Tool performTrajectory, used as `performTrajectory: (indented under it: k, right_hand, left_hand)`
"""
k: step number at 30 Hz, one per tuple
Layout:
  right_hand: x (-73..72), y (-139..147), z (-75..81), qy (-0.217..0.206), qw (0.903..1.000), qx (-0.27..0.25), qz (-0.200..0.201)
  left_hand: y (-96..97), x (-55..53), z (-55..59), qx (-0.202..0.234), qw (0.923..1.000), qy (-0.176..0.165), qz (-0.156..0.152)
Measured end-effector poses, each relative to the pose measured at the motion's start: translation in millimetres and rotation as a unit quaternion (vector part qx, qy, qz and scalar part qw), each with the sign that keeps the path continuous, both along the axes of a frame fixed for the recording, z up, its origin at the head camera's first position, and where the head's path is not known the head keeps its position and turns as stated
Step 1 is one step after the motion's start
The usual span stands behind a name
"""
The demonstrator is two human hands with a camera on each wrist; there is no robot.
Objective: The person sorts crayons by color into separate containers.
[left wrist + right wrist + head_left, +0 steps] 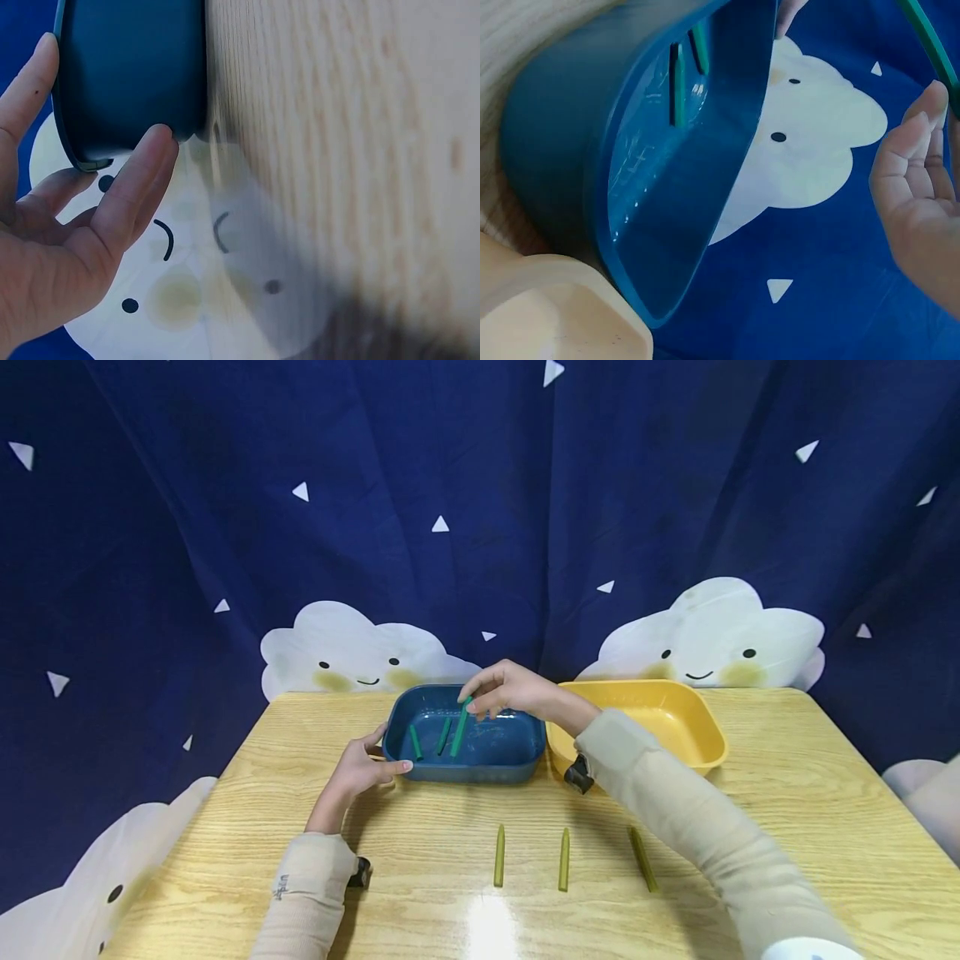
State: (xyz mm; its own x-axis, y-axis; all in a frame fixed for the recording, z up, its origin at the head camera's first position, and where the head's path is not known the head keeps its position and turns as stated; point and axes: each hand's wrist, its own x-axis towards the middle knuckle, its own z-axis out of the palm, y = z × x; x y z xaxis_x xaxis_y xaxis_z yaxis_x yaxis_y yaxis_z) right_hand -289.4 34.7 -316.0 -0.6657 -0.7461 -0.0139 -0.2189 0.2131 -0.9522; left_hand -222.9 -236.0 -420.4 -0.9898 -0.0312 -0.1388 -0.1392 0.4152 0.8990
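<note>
My right hand pinches the upper end of a green crayon between thumb and fingers, over the blue tub. In the right wrist view this crayon slants up from the fingertips, clear of the tub's rim. Two more green crayons, one at the left and one beside it, lie on the tub's floor. At the tub's left end, my left hand rests with spread, fairly straight fingers against the outside wall and rim, as the left wrist view also shows.
A yellow tub stands right of the blue one, partly behind my right forearm. Three olive-yellow crayons, left, middle and right, lie apart on the wooden table in front. A dark blue curtain hangs behind.
</note>
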Motion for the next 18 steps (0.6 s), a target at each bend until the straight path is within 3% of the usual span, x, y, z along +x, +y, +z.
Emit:
performTrajectory:
  k: [18]
  right_hand:
    - [-41.4,-12,-3.7,-0.062,0.9959,-0.038,-0.054]
  left_hand:
    - [0.1,0.7,4.0,-0.007,1.0,-0.003,-0.001]
